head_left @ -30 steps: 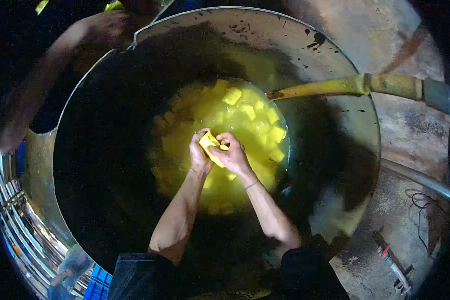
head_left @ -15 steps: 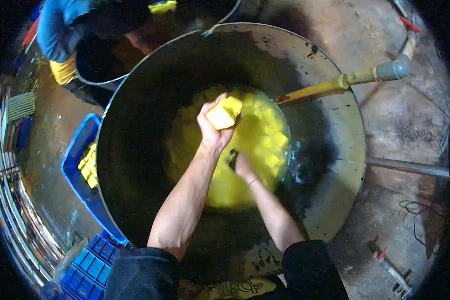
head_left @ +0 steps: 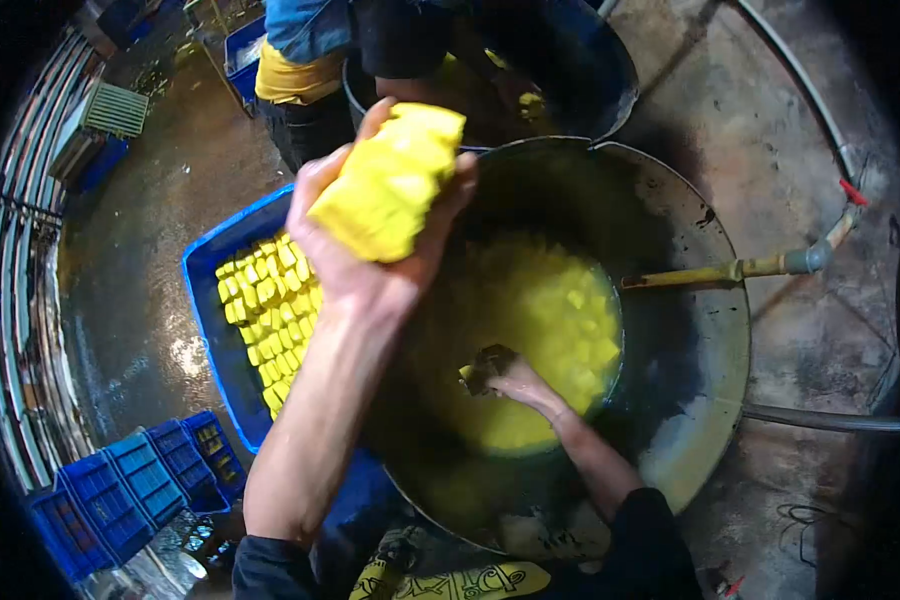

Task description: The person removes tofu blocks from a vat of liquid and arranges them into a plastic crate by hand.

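Seemingly a holding step; left hand (head_left: 338,265) clamped round ridged yellow blocks (head_left: 392,185); right hand (head_left: 508,376), grip unclear; moving needs steadiness.

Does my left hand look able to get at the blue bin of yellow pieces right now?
Probably yes: the left hand is near the open-topped blue bin, with nothing visible blocking the way, though it holds what look like stacked yellow pieces.
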Tool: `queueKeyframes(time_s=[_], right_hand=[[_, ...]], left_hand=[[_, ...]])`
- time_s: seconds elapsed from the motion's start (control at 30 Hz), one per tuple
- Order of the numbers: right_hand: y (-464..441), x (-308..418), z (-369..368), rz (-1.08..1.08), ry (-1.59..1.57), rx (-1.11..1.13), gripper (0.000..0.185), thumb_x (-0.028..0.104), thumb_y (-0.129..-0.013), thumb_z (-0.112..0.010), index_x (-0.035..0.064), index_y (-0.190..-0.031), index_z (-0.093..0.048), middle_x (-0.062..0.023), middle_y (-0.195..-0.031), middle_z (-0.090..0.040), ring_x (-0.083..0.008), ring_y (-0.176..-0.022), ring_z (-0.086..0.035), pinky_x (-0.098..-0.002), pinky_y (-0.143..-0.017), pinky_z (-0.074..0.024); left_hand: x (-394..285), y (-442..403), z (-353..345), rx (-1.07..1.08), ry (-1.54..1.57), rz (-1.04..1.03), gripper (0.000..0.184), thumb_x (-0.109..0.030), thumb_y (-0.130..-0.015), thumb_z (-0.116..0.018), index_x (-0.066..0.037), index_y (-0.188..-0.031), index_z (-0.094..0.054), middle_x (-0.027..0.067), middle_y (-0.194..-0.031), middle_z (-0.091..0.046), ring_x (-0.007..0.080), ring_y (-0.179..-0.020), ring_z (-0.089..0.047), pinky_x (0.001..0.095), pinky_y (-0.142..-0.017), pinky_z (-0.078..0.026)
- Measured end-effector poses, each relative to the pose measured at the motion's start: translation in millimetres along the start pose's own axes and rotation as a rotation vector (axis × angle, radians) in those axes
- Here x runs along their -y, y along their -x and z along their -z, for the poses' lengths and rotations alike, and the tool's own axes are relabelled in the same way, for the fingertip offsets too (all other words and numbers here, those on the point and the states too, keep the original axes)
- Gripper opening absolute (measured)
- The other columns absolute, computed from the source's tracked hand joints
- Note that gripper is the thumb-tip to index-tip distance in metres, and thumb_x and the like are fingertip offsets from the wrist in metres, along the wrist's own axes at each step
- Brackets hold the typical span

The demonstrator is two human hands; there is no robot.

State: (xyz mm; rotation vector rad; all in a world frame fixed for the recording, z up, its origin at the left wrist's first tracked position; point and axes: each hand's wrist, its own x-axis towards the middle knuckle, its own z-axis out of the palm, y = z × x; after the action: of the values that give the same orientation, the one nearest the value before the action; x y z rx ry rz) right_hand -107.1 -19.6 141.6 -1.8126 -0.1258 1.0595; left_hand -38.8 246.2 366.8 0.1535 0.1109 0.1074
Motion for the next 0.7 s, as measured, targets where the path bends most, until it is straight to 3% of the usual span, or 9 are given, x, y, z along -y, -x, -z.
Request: queueKeyframes(time_s=[0.07,0.13,0.17,0.27,0.33,0.4,0.5,0.63,0.7], right_hand=[[37,100,-8,0.016,-0.139,0.075,0.042,0.012,-0.083,-0.068,-0.0013,-0.117,-0.048,-0.0063,-0.095,-0.061,-0.0104,-0.072,-0.056,-0.0238,-0.057,-0.0454],[63,164,-32,0.302,-0.324,0.103,0.041,0.008,-0.078,-0.073,0.0022,-0.113,-0.051,-0.0052,-0.099,-0.059,-0.0113,-0.095,-0.057,-0.0263,-0.083,-0.0479],[78,200,-45,0.212,-0.322,0.103,0.041,0.008,-0.076,-0.074,0.0019,-0.110,-0.053,-0.0059,-0.100,-0.061,-0.0123,-0.095,-0.059,-0.0273,-0.082,-0.0487],[96,275,-101,0.400,0.025,0.000,0.039,0.012,-0.073,-0.078,0.0028,-0.104,-0.056,-0.0102,-0.092,-0.063,-0.0149,-0.085,-0.063,-0.0278,-0.078,-0.0498],[84,299,-139,0.535,0.335,-0.048,0.036,0.014,-0.069,-0.079,0.0040,-0.098,-0.058,-0.0125,-0.092,-0.062,-0.0208,-0.088,-0.062,-0.0302,-0.077,-0.0486],[54,296,-176,0.577,0.722,-0.173,0.044,0.027,-0.068,-0.077,0.0064,-0.101,-0.057,-0.0173,-0.121,-0.049,-0.0359,-0.117,-0.043,-0.0437,-0.094,-0.0353],[26,296,-228,0.547,0.784,-0.319,0.075,0.037,-0.060,-0.080,0.0103,-0.122,-0.048,-0.0240,-0.138,-0.028,-0.0434,-0.129,-0.026,-0.0508,-0.103,-0.0258],[-51,229,-273,0.445,0.475,0.168,0.066,0.034,-0.062,-0.079,0.0071,-0.117,-0.053,-0.0217,-0.132,-0.040,-0.0379,-0.128,-0.033,-0.0445,-0.107,-0.0260],[-90,210,-296,0.120,0.171,0.282,0.050,0.026,-0.069,-0.075,0.0042,-0.110,-0.058,-0.0147,-0.124,-0.049,-0.0263,-0.118,-0.045,-0.0345,-0.102,-0.0337]], left_hand=[[-24,22,18,-0.095,0.046,-0.108,0.049,-0.034,-0.078,-0.051,-0.009,-0.120,-0.054,0.0183,-0.116,-0.054,0.0368,-0.101,-0.053,0.0495,-0.094,-0.042],[-45,46,48,-0.078,0.024,-0.071,0.048,-0.032,-0.076,-0.052,-0.009,-0.118,-0.055,0.0174,-0.115,-0.055,0.0356,-0.100,-0.054,0.0480,-0.094,-0.042],[-50,54,61,-0.047,0.074,-0.083,0.047,-0.033,-0.075,-0.052,-0.009,-0.115,-0.055,0.0168,-0.114,-0.055,0.0338,-0.099,-0.054,0.0464,-0.094,-0.043],[-57,85,108,-0.184,0.118,-0.092,0.049,-0.032,-0.078,-0.045,-0.007,-0.120,-0.049,0.0190,-0.105,-0.058,0.0324,-0.089,-0.060,0.0416,-0.080,-0.050],[-61,109,151,-0.144,0.004,-0.005,0.050,-0.035,-0.077,-0.046,-0.009,-0.120,-0.051,0.0154,-0.110,-0.058,0.0304,-0.099,-0.057,0.0445,-0.088,-0.046],[-65,134,147,-0.257,0.195,0.002,0.044,-0.028,-0.079,-0.046,-0.006,-0.117,-0.050,0.0158,-0.108,-0.058,0.0301,-0.099,-0.057,0.0416,-0.088,-0.047],[-90,164,170,-0.243,0.274,0.065,0.041,-0.035,-0.086,-0.046,-0.008,-0.116,-0.050,0.0132,-0.114,-0.056,0.0274,-0.106,-0.054,0.0397,-0.093,-0.043],[-130,184,216,-0.525,0.284,0.046,0.070,-0.063,-0.088,-0.037,-0.018,-0.141,-0.034,0.0052,-0.130,-0.047,0.0261,-0.120,-0.045,0.0429,-0.102,-0.036],[-153,189,242,-0.627,0.193,0.004,0.070,-0.062,-0.090,-0.034,-0.016,-0.143,-0.031,0.0079,-0.133,-0.045,0.0247,-0.120,-0.045,0.0426,-0.103,-0.035]])
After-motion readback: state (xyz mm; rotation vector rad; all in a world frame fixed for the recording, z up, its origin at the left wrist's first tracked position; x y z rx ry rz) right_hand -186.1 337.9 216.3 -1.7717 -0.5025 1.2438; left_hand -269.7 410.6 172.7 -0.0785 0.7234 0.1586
